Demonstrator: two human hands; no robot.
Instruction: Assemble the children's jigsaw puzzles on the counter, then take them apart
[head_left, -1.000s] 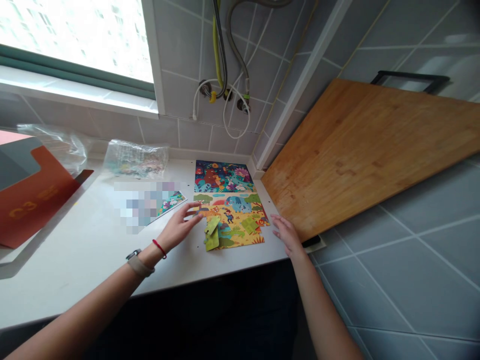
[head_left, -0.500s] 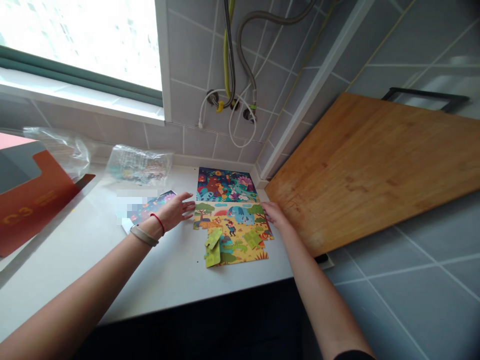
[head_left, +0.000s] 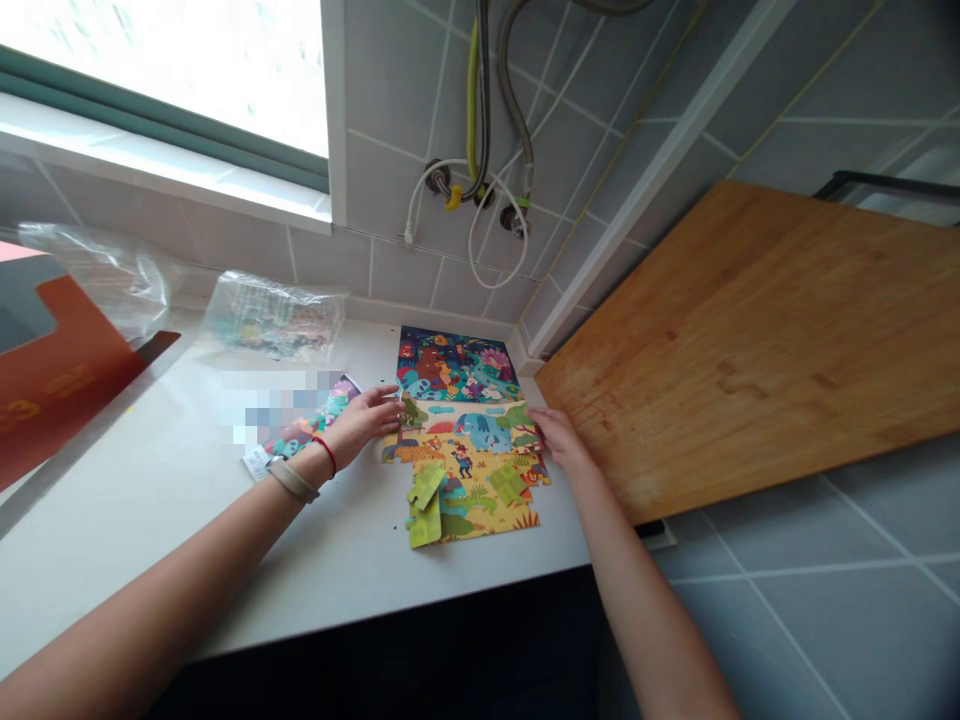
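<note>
A yellow safari jigsaw puzzle [head_left: 480,475] with an elephant and a crocodile lies on the white counter. My left hand [head_left: 367,425], wearing a red cord and a band, has its fingertips on the puzzle's upper left edge. On the opposite edge, my right hand [head_left: 559,435] grips the side near the elephant. The upper strip between my hands looks slightly raised or shifted against the rows below. Loose green-backed puzzle pieces [head_left: 426,505] lie on the lower left, and another green-backed piece [head_left: 508,484] on the right. A dark blue animal puzzle [head_left: 457,365] lies directly behind.
A printed picture sheet [head_left: 307,425] lies left of my left hand. Behind it are a clear plastic bag with pieces [head_left: 277,315] and an orange box [head_left: 67,370]. A wooden board [head_left: 765,350] leans at the right. Hoses [head_left: 480,100] hang on the tiled wall.
My left hand has moved right, onto the yellow puzzle's edge. The puzzle's upper strip has shifted slightly against the lower rows. My right hand stays at the right edge. The view has tilted slightly.
</note>
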